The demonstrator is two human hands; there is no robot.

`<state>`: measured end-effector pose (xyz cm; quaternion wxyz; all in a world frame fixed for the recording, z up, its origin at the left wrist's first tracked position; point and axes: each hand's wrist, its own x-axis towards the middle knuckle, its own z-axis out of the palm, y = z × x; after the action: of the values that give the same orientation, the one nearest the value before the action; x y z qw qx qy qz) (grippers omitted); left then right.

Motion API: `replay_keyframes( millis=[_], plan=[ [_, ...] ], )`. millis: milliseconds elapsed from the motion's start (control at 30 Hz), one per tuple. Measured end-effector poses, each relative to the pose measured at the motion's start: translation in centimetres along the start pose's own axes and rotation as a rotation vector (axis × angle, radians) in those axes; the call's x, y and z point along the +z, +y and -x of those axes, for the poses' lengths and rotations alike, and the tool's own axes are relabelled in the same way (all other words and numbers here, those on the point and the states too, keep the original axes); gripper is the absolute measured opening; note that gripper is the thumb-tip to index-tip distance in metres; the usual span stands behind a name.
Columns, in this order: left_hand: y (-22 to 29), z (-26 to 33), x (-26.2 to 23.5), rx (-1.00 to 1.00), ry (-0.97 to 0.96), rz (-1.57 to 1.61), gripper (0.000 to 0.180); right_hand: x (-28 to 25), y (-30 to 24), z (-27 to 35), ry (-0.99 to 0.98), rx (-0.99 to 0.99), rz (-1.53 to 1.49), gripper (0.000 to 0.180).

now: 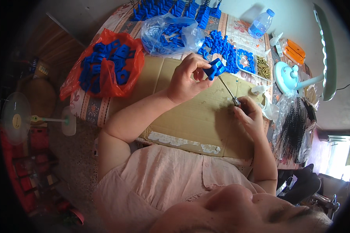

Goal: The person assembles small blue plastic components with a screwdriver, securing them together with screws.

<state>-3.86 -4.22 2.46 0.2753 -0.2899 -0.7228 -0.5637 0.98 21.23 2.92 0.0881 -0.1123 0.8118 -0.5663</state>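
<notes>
Above the cardboard sheet [182, 120], my left hand [187, 79] grips a blue plastic part [216, 69] between thumb and fingers. My right hand [249, 114] is closed round the handle of a screwdriver [228, 90]. Its metal shaft slants up to the left and its tip meets the underside of the blue part, or lies very close to it. Any screw at that spot is too small to make out. A heap of small blue pieces [221, 43] lies just beyond the held part, on the patterned tablecloth.
A red plastic bag [133, 83] of blue parts lies at left, with a clear bag [149, 29] of more behind. Brass screws [263, 68] fill a tray compartment. At right are a bottle [260, 25], a pale blue lamp [287, 77] and bagged thin black pieces [293, 128].
</notes>
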Motion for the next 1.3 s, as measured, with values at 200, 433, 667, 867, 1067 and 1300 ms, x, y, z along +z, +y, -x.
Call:
replay_keyframes(
  millis=[200,433,667,867,1067,1300],
  plan=[
    [0.50,-0.26,-0.25,0.036,0.005,-0.042,0.035,-0.22,-0.48,-0.12,-0.036,0.046,-0.059,0.015],
    [0.69,-0.43,-0.22,0.067,0.033,-0.076,0.032,-0.33,-0.31,-0.27,-0.081,0.071,-0.166,0.014],
    [0.54,-0.14,-0.35,0.032,0.000,-0.050,0.036,-0.54,0.17,-0.37,-0.079,0.054,-0.140,0.016],
    [0.43,-0.17,-0.40,0.023,-0.008,-0.050,0.035,-0.60,0.18,-0.42,-0.086,0.067,-0.141,0.016],
    [0.38,-0.27,-0.53,0.043,-0.009,-0.058,0.034,-0.58,0.24,-0.49,-0.088,0.044,-0.143,0.015],
    [0.20,-0.28,-0.43,0.026,-0.004,-0.055,0.034,-0.49,0.14,-0.29,-0.082,0.029,-0.155,0.015]
  ],
)
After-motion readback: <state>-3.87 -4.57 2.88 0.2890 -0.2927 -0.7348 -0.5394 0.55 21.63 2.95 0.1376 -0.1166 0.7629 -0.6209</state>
